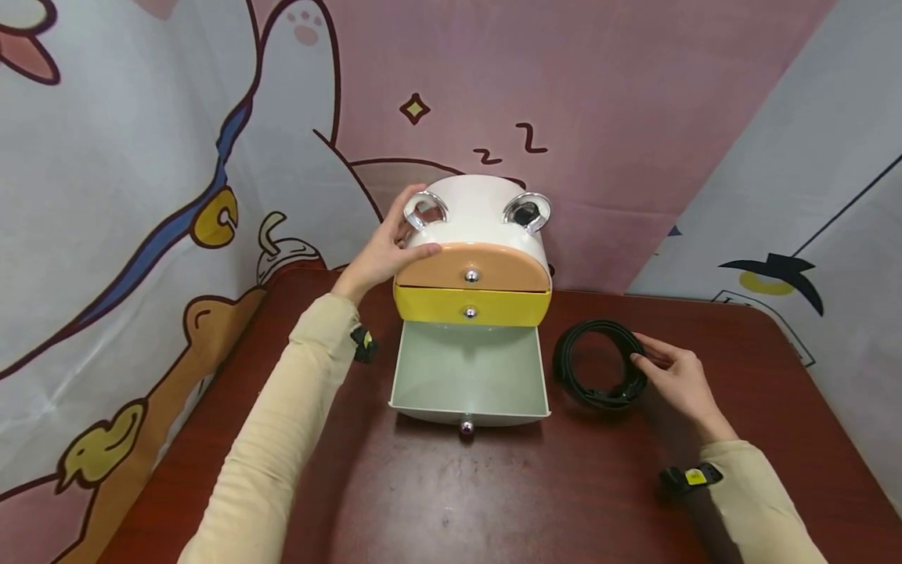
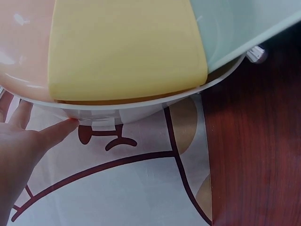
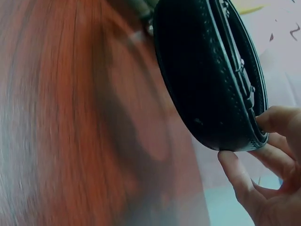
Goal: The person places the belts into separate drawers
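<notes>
A frog-shaped drawer box point(image 1: 477, 210) in white stands on the table, with silver ring eyes. Its orange top drawer point(image 1: 451, 266) and yellow middle drawer point(image 1: 430, 305) are pushed in. The pale green bottom drawer point(image 1: 468, 368) is pulled out, and nothing lies in it. My left hand point(image 1: 384, 254) rests against the box's upper left side, thumb at the front edge and fingers beside the ring eye. To the right of the drawer is a coiled black belt point(image 3: 188, 70). My right hand point(image 1: 680, 380) pinches the coil's right rim between thumb and fingers, holding it tilted above the table.
The dark red-brown table point(image 1: 451, 501) carries the box near its back edge. Printed cloth point(image 1: 599, 86) with cartoon figures hangs close behind the box and along the left side. The bottom drawer's silver knob point(image 1: 467, 428) sticks out toward me.
</notes>
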The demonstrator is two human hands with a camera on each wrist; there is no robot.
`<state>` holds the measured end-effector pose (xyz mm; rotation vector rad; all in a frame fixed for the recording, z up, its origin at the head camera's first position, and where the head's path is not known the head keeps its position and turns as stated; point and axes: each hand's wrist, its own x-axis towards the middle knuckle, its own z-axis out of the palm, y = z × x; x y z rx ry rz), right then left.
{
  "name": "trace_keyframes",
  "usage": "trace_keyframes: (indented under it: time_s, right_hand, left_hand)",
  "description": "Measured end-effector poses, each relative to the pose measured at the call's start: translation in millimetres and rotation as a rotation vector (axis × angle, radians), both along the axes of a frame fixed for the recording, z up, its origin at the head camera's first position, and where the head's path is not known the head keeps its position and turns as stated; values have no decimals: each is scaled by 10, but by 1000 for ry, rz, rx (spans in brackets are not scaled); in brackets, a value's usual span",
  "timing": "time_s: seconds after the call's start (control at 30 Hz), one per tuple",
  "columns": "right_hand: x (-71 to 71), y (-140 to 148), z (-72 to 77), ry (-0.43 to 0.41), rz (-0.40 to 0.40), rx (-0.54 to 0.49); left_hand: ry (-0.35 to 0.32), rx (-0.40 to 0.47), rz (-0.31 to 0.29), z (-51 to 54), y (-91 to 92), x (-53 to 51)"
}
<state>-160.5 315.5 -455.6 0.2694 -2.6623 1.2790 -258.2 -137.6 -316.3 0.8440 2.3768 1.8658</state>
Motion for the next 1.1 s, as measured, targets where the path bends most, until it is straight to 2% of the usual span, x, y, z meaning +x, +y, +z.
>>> trace_keyframes:
  time_s: [0.13, 0.43, 0.8, 0.97, 1.1]
  right_hand:
    - [32, -100, 82, 3, -3, 8]
    - [104, -197, 292, 73, -26, 72]
    - [147, -244, 576, 73, -33, 117]
    - [154, -259, 660, 65, -33, 137]
    - [148, -294, 685, 27, -11, 116]
  left_hand:
    - [-3, -5, 6, 2, 1, 7]
    - [-7, 10, -4, 1, -3, 7]
    - [-26, 2, 15, 12, 3, 30]
    - [-17, 10, 8, 9, 4, 20]
    - [-12, 16, 3, -4, -1, 7]
